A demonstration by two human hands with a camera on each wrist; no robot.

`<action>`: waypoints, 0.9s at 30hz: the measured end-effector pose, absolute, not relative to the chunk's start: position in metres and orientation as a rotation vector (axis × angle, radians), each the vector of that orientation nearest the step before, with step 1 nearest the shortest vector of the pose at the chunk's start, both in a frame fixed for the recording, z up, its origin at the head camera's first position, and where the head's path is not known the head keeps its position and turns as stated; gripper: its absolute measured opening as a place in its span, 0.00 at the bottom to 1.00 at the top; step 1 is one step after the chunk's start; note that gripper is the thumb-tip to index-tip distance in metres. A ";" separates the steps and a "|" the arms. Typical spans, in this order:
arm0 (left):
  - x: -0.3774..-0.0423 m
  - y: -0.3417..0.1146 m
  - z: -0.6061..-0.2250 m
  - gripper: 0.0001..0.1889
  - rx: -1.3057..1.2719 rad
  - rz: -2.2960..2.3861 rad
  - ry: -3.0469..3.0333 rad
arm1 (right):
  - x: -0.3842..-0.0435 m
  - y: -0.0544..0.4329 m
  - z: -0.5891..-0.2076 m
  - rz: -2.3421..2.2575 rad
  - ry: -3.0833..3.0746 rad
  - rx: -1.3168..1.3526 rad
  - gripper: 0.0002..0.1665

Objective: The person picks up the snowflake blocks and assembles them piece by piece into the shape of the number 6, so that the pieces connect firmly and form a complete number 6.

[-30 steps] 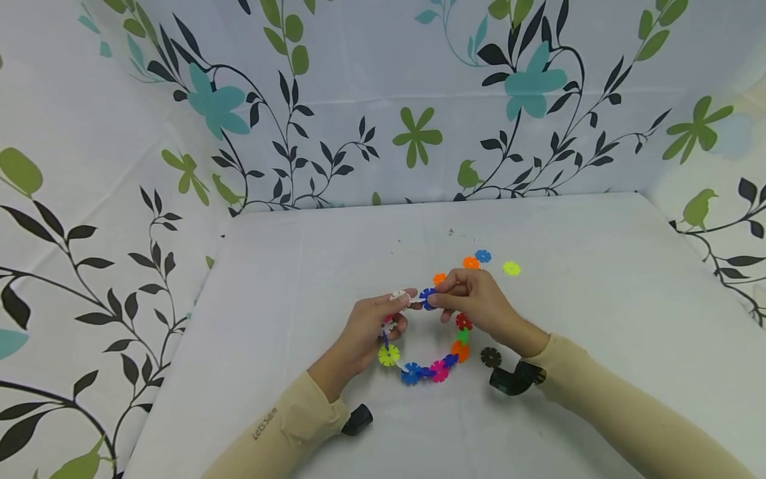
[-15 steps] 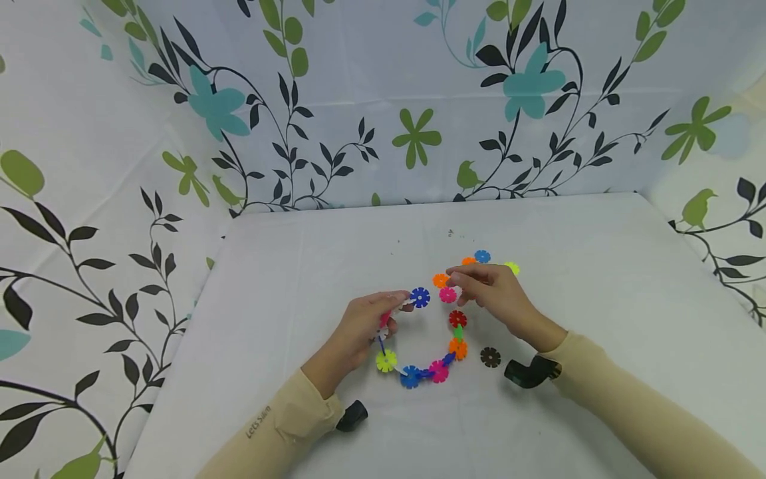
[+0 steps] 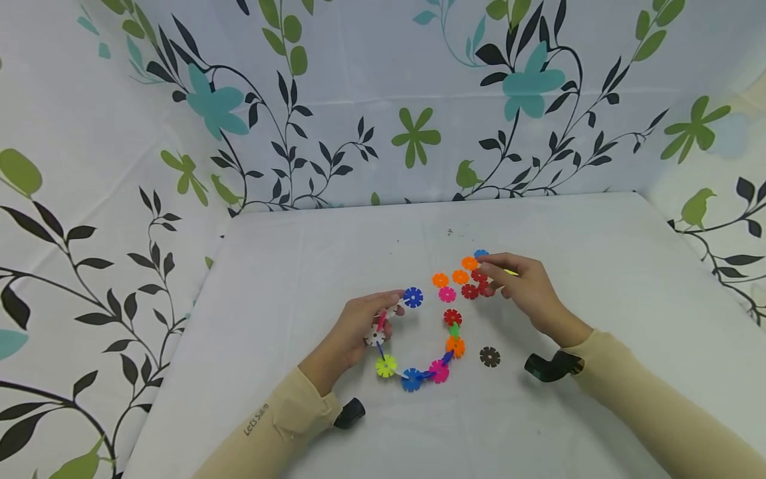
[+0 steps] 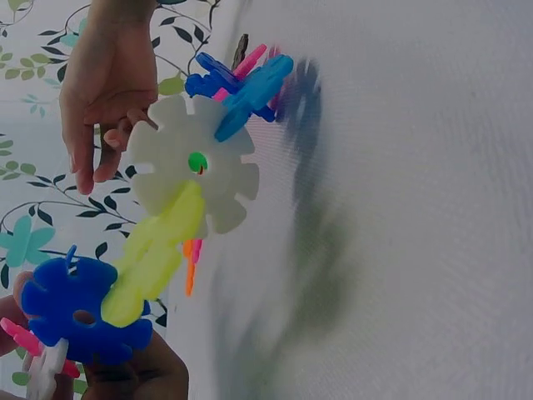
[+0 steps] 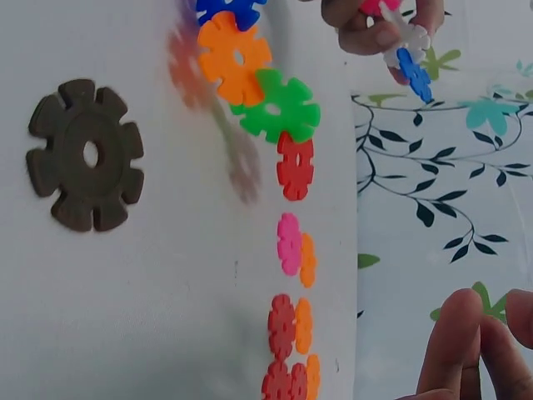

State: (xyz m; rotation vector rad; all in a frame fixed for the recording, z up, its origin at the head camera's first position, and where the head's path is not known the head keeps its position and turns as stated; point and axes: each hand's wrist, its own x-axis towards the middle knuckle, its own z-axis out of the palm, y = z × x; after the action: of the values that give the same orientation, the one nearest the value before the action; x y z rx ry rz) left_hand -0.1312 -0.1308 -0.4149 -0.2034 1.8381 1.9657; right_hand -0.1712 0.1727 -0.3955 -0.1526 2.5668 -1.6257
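My left hand (image 3: pixel 358 336) pinches the upper left end of a chain of notched, interlocking flower-shaped plastic discs (image 3: pixel 385 366). A dark blue disc (image 3: pixel 413 297) sticks out past its fingertips. The chain curves round to a red disc (image 3: pixel 452 317) at its other end. Close up in the left wrist view are its white disc (image 4: pixel 225 167) and yellow disc (image 4: pixel 146 267). My right hand (image 3: pixel 532 293) hovers with loosely bent fingers beside several loose red discs (image 3: pixel 469 291); nothing shows between its fingertips in the right wrist view.
Loose orange discs (image 3: pixel 440 280), a pink disc (image 3: pixel 447 294) and a light blue disc (image 3: pixel 481 254) lie beyond the chain. A yellow disc (image 3: pixel 510 271) is partly behind the right hand. A brown disc (image 3: pixel 489 356) lies right of the chain on the white table (image 3: pixel 299 266).
My right hand has let go of the dark blue disc and moved right, uncovering the loose red, orange and pink discs. My left hand has shifted slightly left with the chain.
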 end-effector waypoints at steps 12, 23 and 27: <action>-0.133 -0.133 -0.415 0.23 -0.283 1.937 1.852 | -0.168 0.193 -0.399 -1.490 2.594 -0.161 0.28; -0.134 -0.135 -0.419 0.22 -0.281 1.940 1.854 | -0.165 0.206 -0.415 -1.112 2.406 -0.588 0.15; -0.135 -0.135 -0.418 0.21 -0.274 1.948 1.847 | -0.160 0.206 -0.415 -0.998 2.304 -0.722 0.13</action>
State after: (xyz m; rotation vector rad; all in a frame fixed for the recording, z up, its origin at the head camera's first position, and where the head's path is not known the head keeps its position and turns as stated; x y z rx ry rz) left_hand -0.1349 -0.1355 -0.4184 -0.2741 1.8471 1.9481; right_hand -0.1605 0.2060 -0.4147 -0.7222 2.3041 -0.9977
